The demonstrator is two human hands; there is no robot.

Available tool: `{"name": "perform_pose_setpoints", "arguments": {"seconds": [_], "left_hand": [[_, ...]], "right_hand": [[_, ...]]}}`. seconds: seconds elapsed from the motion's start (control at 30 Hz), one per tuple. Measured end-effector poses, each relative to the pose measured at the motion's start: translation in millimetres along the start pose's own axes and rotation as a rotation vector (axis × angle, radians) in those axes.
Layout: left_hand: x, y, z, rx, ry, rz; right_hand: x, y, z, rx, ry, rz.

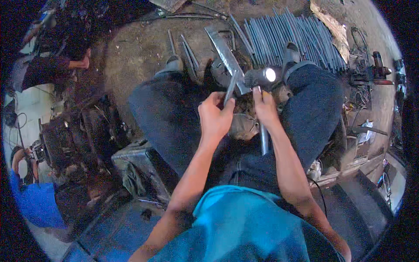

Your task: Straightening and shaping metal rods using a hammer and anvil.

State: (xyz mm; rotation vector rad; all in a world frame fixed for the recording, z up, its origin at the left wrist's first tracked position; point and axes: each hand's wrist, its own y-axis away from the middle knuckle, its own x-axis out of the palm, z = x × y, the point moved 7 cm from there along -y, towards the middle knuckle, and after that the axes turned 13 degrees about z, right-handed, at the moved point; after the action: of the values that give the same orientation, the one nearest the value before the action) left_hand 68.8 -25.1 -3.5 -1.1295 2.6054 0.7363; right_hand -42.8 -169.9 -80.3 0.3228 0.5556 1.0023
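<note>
My left hand [214, 117] pinches a short flat metal strip [231, 87] that stands tilted between my knees. My right hand [265, 108] grips the handle of a hammer [261, 78]; its shiny round head sits just right of the strip's upper end, and the handle runs down past my wrist. A longer flat metal bar [221, 49] lies on the ground just beyond the strip. I sit with both dark-trousered legs spread, feet in sandals.
A row of several grey metal rods [288, 37] lies on the dirt floor ahead. A dark metal box [139, 163] stands by my left thigh. A power tool [379, 70] lies at the right. Other people sit at the far left [52, 65] and lower left [30, 192].
</note>
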Motion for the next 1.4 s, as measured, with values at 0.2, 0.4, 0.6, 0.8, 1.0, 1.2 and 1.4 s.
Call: {"name": "perform_pose_setpoints", "arguments": {"seconds": [0.2,0.4,0.6,0.8,1.0,1.2,1.4], "left_hand": [[-34,40,-59,0.045,0.605,0.229],[-42,66,-86,0.124,0.641,0.282],[-37,77,-98,0.211,0.636,0.383],[-27,79,-112,0.205,0.417,0.334],[-36,80,-108,0.219,0.070,0.125],[-41,87,-117,0.266,-0.110,-0.075],[-44,84,-116,0.264,-0.124,-0.129]], "right_hand": [[8,-8,-7,-0.053,0.025,-0.005],[10,-11,-25,-0.060,-0.091,-0.075],[8,-8,-9,-0.023,-0.058,-0.039],[11,-4,-12,-0.086,-0.034,-0.040],[43,6,-24,0.101,-0.290,0.286],[53,12,-30,0.191,-0.348,0.378],[51,9,-32,0.310,-0.515,0.390]]}}
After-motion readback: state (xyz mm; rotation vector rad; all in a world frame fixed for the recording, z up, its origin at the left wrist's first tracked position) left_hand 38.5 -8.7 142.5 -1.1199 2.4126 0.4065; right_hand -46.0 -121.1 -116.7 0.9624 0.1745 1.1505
